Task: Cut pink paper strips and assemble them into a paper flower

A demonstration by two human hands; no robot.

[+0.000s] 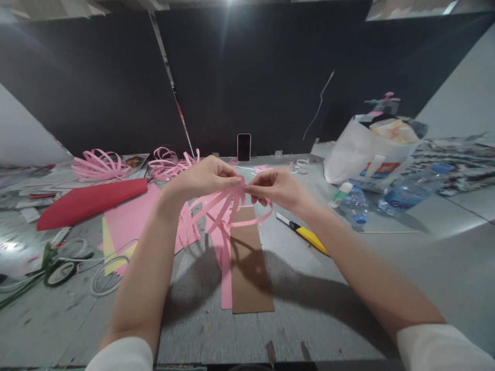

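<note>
Sleeves [121,355]: two | hands [211,175] [278,189]: two, pinching one pink strip-bundle [233,192] | cutter [311,238]: one

Left hand [204,176] and right hand [279,188] both pinch this bunch of pink strips [236,192] over the table [193,332], phone [244,147] just standing at its back edge.

dark back panel [270,77], grey worktop [204,340], pale side wall [464,87], light glare above

Here the left hand [207,174] and right hand [284,189] hide the pink strips' [249,223] pinched ends; white sleeves [121,355] run off nearside; at right, the bag's [344,149] print blurs.
</note>
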